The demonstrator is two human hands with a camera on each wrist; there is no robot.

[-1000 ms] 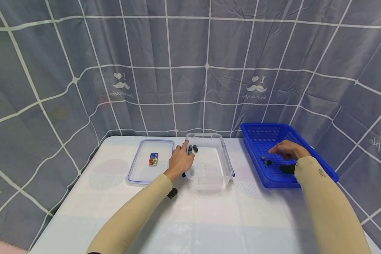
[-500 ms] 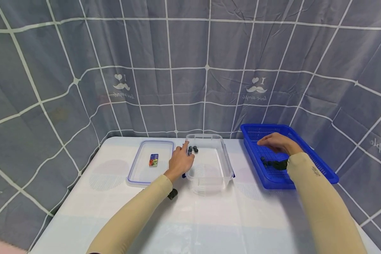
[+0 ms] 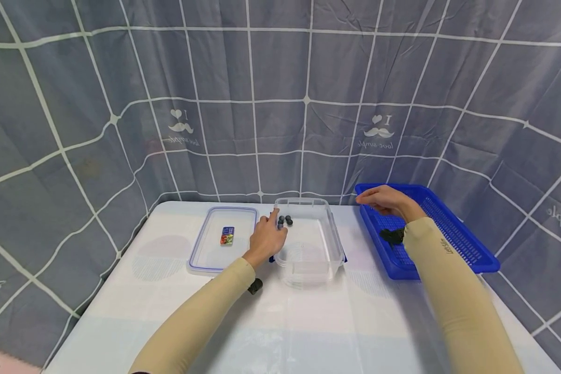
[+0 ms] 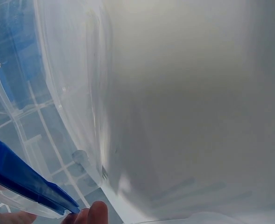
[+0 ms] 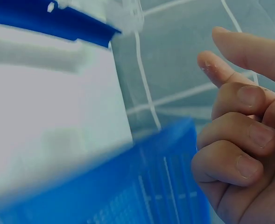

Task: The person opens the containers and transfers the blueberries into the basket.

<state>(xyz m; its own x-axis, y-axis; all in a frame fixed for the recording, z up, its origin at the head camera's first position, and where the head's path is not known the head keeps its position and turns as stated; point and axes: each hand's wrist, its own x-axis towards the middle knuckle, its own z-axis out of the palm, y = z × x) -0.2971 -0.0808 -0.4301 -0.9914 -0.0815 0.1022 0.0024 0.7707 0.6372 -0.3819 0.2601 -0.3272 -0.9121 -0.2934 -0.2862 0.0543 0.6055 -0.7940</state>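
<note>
There's "I", a heart and "love simple", all mirrored, on the curtain (image 3: 280, 127) behind the clear box (image 3: 308, 266)!

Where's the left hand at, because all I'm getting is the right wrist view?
Observer: In the head view, the left hand holds the clear container at its left side.
Operator: Okay, is there anything inside that container?
Observer: Yes, a few small dark balls, probably blueberries, lie near its far left corner, close to the left hand.
Operator: And where's the lid?
Observer: The lid lies flat on the table, just to the left of the container, with a small colourful label showing on it.
</note>
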